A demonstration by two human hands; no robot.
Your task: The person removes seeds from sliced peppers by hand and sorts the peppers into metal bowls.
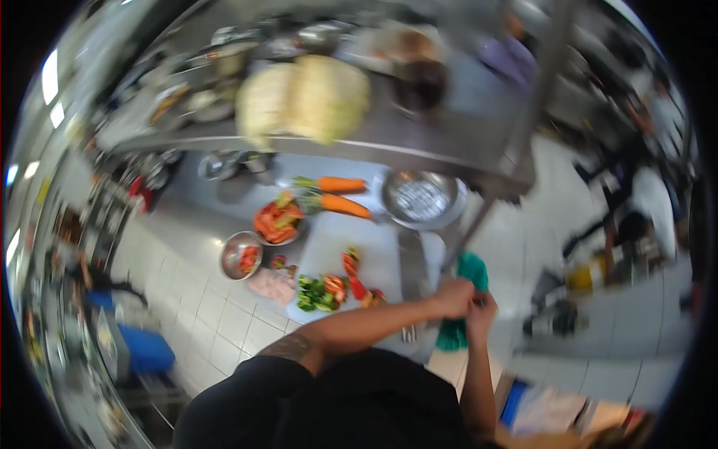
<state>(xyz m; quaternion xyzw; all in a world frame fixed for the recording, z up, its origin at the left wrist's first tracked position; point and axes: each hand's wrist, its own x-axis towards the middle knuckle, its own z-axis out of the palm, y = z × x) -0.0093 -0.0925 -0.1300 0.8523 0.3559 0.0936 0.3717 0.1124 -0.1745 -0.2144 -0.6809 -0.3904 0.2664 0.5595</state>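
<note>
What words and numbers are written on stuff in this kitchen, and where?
None that I can read.
Tattoo on the left arm: too blurred to tell if it has letters.
Green material and blue bin: no readable writing.

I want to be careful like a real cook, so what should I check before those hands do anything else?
1. Hands clear of the white board: ok; left hand and right hand are right of it, by the green item.
2. Firm grip on that item: cannot tell; blurred.
3. Board cleared: not ok; chopped vegetables lie there.
4. Carrots cut: not ok; both look whole.
</note>
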